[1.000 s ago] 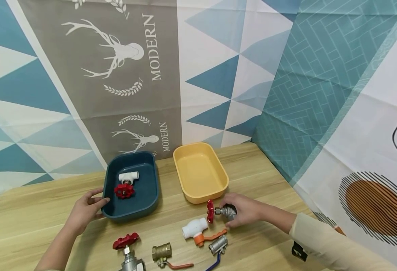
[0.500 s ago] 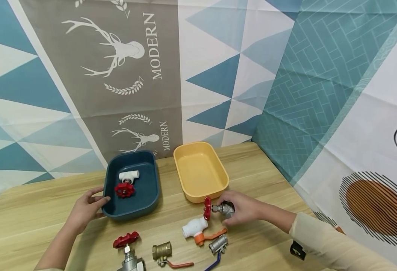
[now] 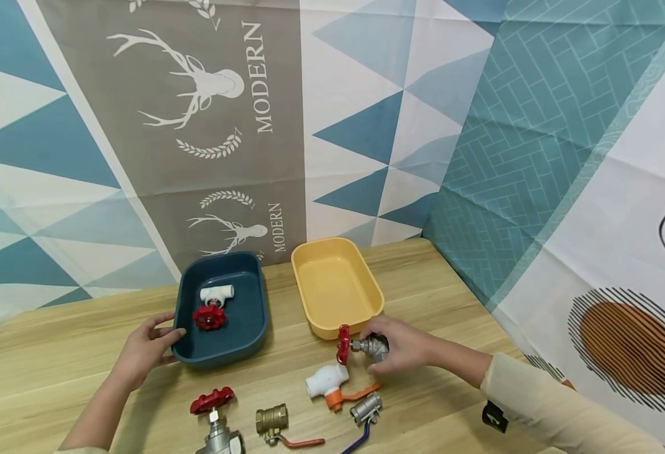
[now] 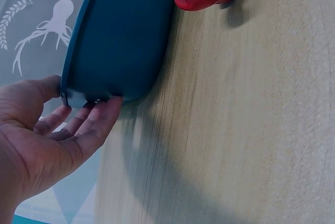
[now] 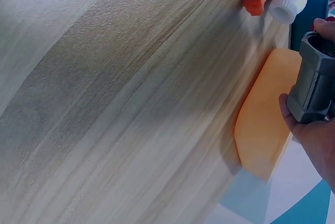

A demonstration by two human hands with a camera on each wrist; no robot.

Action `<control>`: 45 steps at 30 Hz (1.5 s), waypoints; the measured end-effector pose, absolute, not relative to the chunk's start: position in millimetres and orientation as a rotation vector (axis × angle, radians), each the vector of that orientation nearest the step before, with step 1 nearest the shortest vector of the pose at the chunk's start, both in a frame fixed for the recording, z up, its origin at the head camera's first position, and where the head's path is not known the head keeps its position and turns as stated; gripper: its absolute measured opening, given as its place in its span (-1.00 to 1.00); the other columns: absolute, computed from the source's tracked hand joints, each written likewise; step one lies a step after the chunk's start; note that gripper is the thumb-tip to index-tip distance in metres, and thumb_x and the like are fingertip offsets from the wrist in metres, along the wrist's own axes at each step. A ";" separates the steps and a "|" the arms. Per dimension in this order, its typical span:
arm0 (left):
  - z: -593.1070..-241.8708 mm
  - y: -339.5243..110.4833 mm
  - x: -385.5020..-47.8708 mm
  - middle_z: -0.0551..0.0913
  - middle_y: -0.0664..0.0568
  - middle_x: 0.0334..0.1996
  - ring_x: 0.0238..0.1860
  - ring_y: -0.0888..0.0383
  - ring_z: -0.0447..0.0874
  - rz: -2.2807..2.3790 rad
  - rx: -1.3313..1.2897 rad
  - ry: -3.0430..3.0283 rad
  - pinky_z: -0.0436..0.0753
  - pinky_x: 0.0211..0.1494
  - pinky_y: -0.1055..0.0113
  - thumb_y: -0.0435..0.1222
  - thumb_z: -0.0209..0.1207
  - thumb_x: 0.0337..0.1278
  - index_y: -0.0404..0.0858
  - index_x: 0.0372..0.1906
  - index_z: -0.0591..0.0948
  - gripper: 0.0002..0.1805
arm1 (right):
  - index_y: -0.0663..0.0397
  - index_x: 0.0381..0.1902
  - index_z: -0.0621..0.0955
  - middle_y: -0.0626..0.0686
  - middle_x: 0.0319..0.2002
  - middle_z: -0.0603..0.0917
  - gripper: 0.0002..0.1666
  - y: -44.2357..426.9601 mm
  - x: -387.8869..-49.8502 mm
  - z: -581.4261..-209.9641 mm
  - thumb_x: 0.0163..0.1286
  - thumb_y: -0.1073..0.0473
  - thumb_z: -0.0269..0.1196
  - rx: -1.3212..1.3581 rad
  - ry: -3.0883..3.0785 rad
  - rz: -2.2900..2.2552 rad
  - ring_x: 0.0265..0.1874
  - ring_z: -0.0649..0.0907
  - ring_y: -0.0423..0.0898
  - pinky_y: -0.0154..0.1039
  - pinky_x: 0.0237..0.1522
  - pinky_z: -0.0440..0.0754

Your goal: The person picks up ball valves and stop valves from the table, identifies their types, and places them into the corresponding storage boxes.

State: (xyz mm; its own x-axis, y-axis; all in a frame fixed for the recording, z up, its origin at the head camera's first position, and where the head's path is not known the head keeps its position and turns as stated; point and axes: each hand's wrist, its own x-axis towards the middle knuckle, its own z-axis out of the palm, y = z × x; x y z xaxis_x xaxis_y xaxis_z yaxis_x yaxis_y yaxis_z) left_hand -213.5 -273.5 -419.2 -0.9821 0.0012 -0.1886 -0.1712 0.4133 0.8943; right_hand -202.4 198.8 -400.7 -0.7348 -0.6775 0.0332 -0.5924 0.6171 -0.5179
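Grip of the right hand [image 3: 403, 345], right of lower centre in the head view: fingers and thumb close round the body of a grey metal valve [image 3: 376, 348], its red handwheel [image 3: 343, 344] pointing left at the lower edge of the yellow tray [image 3: 338, 287]. Left of centre, the left hand [image 3: 144, 351] pinches the rim of the navy tray [image 3: 244, 309], which contains a white valve [image 3: 217, 294]. On the worktop [image 3: 428, 290], lower middle, lies an orange-levered ball valve [image 3: 325, 380]; whether the handwheel touches it cannot be told. Likely faults: the handwheel, projecting beyond the fingers, could catch the yellow tray's wall or knock the ball valve; the smooth, probably heavy body could slip should the fingertips loosen. Legible text: MODERN, twice, running sideways on the backdrop [image 3: 278, 139], upper left. No lettering can be read on the valves.
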 end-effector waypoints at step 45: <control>-421.5 -273.9 -211.1 0.34 -0.50 0.12 -0.26 0.18 0.69 1.668 -0.139 2.484 0.72 -0.19 0.15 -0.19 0.00 0.34 -0.46 0.39 0.02 -0.30 | 0.02 -0.10 0.55 -0.09 -0.15 0.59 -0.46 157.8 -204.0 -384.1 -0.04 0.02 0.46 -0.986 2.775 -0.853 -0.18 0.53 -0.24 -0.36 -0.10 0.56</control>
State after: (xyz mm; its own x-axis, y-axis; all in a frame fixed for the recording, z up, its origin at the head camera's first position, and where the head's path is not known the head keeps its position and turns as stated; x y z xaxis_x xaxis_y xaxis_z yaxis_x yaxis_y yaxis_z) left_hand -211.1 -273.9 -421.5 -0.9850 0.0050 -0.1728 -0.1580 0.3789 0.9118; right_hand -204.0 157.8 -384.1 -0.7907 -0.6022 0.1103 -0.5601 0.6389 -0.5274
